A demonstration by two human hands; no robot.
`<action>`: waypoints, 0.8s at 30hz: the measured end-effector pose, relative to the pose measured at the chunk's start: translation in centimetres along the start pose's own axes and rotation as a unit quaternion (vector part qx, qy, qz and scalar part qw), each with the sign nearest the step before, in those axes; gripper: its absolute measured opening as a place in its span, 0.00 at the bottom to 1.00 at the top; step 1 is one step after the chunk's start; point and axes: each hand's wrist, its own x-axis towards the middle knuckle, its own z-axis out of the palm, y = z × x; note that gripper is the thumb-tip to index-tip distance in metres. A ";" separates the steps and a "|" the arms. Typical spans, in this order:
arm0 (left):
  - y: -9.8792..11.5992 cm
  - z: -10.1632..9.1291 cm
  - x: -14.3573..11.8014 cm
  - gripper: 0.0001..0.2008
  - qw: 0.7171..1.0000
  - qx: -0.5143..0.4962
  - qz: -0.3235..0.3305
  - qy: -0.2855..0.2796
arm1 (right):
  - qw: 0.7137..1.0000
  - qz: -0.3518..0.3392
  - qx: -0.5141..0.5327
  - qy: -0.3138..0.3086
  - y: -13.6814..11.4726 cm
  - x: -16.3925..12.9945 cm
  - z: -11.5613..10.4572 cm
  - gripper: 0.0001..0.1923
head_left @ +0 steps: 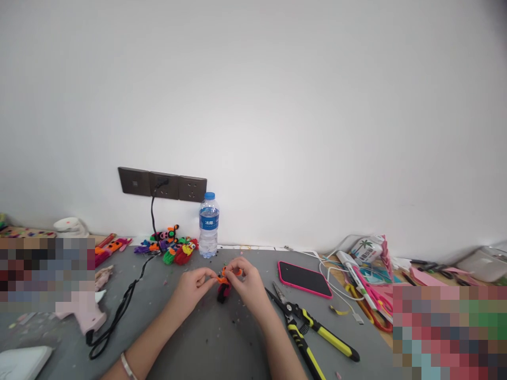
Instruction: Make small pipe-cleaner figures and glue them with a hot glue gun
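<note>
Between my two hands is a small fuzzy pipe-cleaner figure (224, 290), orange at the top and dark red and black below. My left hand (198, 285) pinches its orange part from the left with thumb and forefinger. From the right, the fingers of my right hand (244, 277) are closed on the same orange part and hide some of it. Yellow-and-black pliers (303, 322) lie on the grey mat (190, 338) just right of my right forearm, their jaws open.
A water bottle (208, 227) stands by the wall, beside several colourful fuzzy figures (180, 250). A pink glue gun (81, 311) with a black cord lies left. On the right are a pink-cased phone (304, 278), a white cable (336, 290) and orange-handled scissors (366, 311).
</note>
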 end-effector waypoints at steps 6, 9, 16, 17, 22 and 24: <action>-0.4 -0.2 0.1 0.18 0.992 -0.082 -0.025 -0.091 | 0.996 0.018 0.025 -0.082 -0.8 -0.1 -1.6 0.07; -0.7 -0.2 0.1 0.18 0.990 -0.081 -0.025 -0.111 | 0.993 0.007 0.021 -0.116 -0.6 -0.2 -2.0 0.07; -0.9 -0.1 0.1 0.16 0.992 -0.042 -0.020 -0.117 | 0.990 -0.013 0.002 -0.138 0.0 -0.4 -1.9 0.06; -0.9 -0.1 0.1 0.16 0.992 -0.043 -0.022 -0.121 | 0.990 -0.014 0.004 -0.144 0.0 -0.4 -1.9 0.06; -1.0 -0.2 0.1 0.15 0.990 -0.053 -0.028 -0.131 | 0.987 -0.013 0.011 -0.158 0.0 -0.5 -2.0 0.06; -1.0 -0.1 0.1 0.15 0.990 -0.049 -0.026 -0.129 | 0.987 -0.013 0.011 -0.158 0.0 -0.5 -2.1 0.06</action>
